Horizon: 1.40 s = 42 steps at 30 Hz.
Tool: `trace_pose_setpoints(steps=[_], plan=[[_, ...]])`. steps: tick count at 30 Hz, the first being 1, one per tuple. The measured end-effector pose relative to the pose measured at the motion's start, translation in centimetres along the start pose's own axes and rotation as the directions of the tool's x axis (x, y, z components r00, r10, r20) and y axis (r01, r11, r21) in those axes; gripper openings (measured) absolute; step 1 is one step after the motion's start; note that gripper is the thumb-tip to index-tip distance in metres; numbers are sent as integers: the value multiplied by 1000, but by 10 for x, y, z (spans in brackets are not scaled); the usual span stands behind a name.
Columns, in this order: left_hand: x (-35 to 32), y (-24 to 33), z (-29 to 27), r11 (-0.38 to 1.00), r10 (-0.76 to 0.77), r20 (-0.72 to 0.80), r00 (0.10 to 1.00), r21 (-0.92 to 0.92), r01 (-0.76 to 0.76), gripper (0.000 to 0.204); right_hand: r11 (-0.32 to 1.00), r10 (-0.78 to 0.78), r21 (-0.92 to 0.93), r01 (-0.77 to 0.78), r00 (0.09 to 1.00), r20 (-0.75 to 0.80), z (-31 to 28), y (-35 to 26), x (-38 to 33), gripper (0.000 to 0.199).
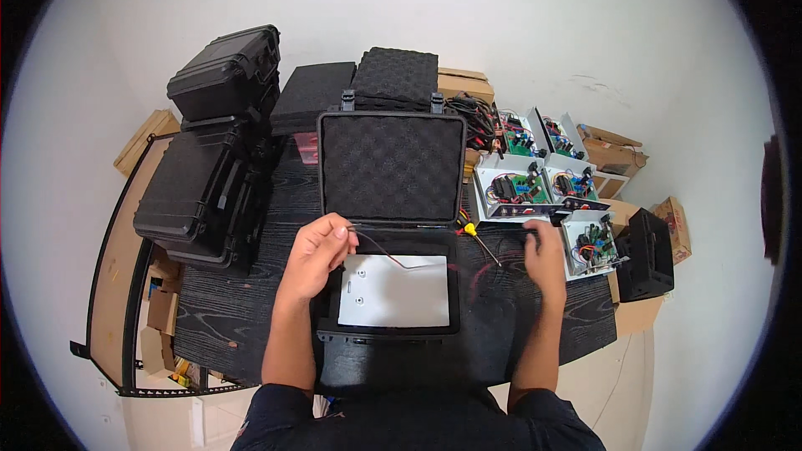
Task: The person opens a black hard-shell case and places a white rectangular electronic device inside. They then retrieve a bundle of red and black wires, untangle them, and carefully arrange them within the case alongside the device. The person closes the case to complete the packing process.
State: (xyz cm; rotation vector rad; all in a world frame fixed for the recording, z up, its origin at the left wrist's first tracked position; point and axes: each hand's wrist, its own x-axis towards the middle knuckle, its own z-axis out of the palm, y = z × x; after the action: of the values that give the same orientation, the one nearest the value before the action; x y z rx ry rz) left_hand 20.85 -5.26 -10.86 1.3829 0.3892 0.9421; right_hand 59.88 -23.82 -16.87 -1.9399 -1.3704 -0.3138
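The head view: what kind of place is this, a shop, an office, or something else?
Probably a small electronics assembly bench. Open metal boxes with circuit boards sit at the right, black hard cases are stacked at the left, and the left hand holds a wire over an open foam-lined case.

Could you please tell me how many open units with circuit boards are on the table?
5: two at the back, two in front of them, one beside the right hand. More may be hidden.
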Motion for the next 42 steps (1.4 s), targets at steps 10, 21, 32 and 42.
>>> trace_pose_setpoints(steps=[10,21,32,42], plan=[[6,3,-2,992,106,-141,984,-46,-114,28,781,-297,615,-106,803,516,15,-69,-23,31],[8,7,-15,970,147,-338,930,-136,-203,28,227,-15,925,-304,949,316,16,-31,-38,35],[11,-1,-23,983,180,-397,900,90,-157,27,541,353,786,-300,929,111,17,-15,-21,23],[13,-4,-32,977,171,-407,897,190,-100,28,-152,304,911,-383,859,412,4,-38,-17,10]])
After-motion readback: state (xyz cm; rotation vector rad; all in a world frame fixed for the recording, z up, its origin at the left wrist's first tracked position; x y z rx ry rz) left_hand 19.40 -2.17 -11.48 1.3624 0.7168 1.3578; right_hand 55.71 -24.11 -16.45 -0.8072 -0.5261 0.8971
